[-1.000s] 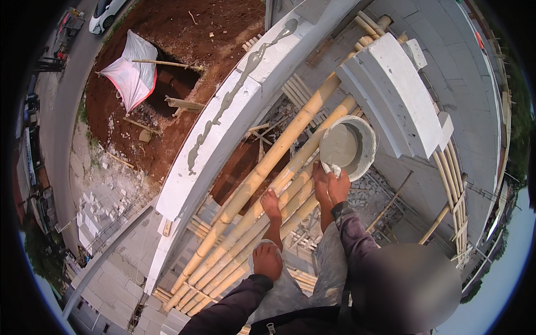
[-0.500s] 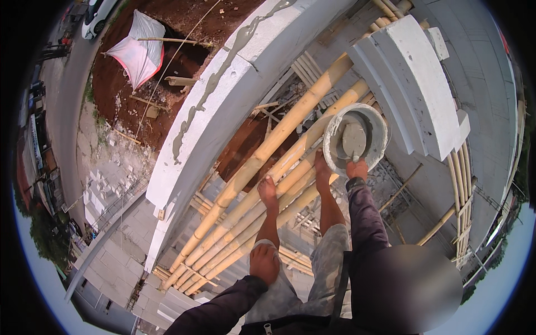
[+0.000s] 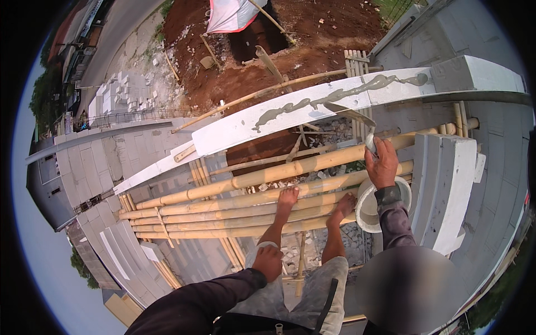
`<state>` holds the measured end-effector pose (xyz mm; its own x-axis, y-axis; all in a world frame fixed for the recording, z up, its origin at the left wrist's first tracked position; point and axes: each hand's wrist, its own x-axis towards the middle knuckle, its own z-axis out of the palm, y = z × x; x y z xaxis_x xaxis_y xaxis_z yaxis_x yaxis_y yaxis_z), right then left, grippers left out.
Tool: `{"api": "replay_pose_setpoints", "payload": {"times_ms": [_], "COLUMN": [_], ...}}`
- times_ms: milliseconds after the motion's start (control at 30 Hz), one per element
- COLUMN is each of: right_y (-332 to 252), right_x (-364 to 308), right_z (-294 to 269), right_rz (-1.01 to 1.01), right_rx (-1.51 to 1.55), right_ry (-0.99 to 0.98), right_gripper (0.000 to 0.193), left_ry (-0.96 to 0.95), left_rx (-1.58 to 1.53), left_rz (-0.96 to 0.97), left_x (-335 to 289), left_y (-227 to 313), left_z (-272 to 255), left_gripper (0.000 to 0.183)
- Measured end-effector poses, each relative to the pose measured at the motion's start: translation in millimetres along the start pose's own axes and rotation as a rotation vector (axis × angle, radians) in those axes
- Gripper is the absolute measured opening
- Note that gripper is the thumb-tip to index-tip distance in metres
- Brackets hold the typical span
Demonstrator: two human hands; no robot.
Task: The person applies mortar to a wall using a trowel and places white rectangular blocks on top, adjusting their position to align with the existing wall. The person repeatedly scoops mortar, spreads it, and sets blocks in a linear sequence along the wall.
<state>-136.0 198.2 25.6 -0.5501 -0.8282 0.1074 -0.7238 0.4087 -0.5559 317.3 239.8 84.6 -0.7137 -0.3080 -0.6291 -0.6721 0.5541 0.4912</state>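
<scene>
My right hand is closed round the handle of a trowel. The trowel's blade reaches to the near edge of a white block wall, at a wavy line of wet grey mortar along the top. Below that hand and wrist is a round mortar bucket, its rim crusted with grey; my forearm hides part of it. My left hand rests on my left knee, holding nothing, its fingers laid over the knee.
My bare feet stand on several bamboo poles with gaps between them; rubble lies far below. Stacked pale blocks rise at the right. Beyond the wall are red soil, a pit and a pale sheet.
My right hand has come up out of the bucket with the trowel and moved forward to the wall's mortar line. The view has turned; my left hand stays on the knee.
</scene>
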Motion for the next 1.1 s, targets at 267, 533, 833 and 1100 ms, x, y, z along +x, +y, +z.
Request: {"api": "replay_pose_setpoints", "payload": {"times_ms": [267, 533, 833, 1100], "right_y": [-77.7, -79.4, 42.6, 171.9], "right_x": [65.3, -38.9, -258.1, -273.8], "right_z": [58.1, 40.2, -26.5, 65.9], "right_rz": [-0.369, 0.250, 1.137, 1.448], "right_rx": [-0.169, 0.262, -0.112, -0.185], "right_ry": [-0.157, 0.100, -0.084, -0.215], "right_gripper": [0.038, 0.031, 0.031, 0.038], "left_ry": [0.049, 0.086, -0.032, -0.141], "left_rx": [-0.033, 0.003, 0.045, 0.120], "left_rz": [0.008, 0.054, 0.077, 0.053], "left_x": [-0.8, 20.6, 52.9, 71.3], "left_y": [-7.1, -17.6, 4.9, 40.8], "left_z": [-6.2, -32.4, -42.9, -35.4], "left_gripper": [0.027, 0.031, 0.030, 0.026]}}
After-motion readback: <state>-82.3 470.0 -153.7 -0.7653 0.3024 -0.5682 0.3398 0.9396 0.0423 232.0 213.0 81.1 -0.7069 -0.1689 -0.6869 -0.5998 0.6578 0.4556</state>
